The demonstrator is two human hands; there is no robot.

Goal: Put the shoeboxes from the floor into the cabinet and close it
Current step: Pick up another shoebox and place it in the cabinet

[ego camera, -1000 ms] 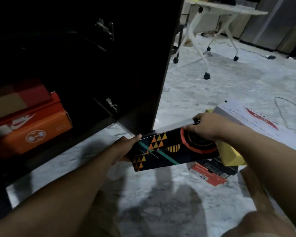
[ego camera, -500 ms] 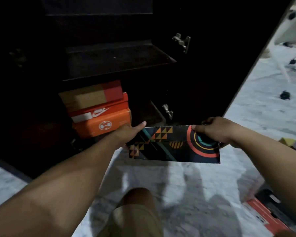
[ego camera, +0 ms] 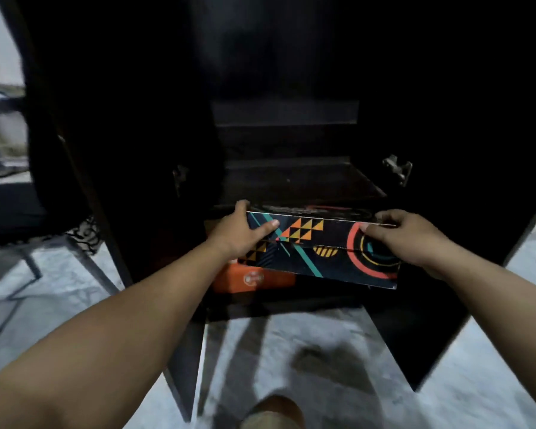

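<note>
Moved up from floor level a second ago, the patterned shoebox (ego camera: 322,247) is now at the mouth of the cabinet (ego camera: 291,187), squarely in front of the lower opening. Left hand (ego camera: 239,232) grasps the box's left end, thumb across the front face, fingers wrapped over the top corner. Right hand (ego camera: 406,239) grasps the right end, fingertips hooked on the top edge, palm against the front. Both grips look firm; box is level, long side facing the person.

Just behind and below the box's left end sits an orange shoebox (ego camera: 254,278), already inside on the bottom. The patterned box overlaps it in view; whether it rests on it or hangs clear, cannot tell. A dark shelf (ego camera: 297,181) lies above, and a metal hinge (ego camera: 396,168) shows on the right wall. Both doors stand open, the right door (ego camera: 464,274) swung out over the pale marble floor (ego camera: 322,366).

Step in hand: loading this box, midway through insertion. Next move likely calls for pushing it straight back, either onto the orange box or beside it, keeping it under the shelf edge, then letting go. Doors not yet closed; no other floor boxes in view here.
</note>
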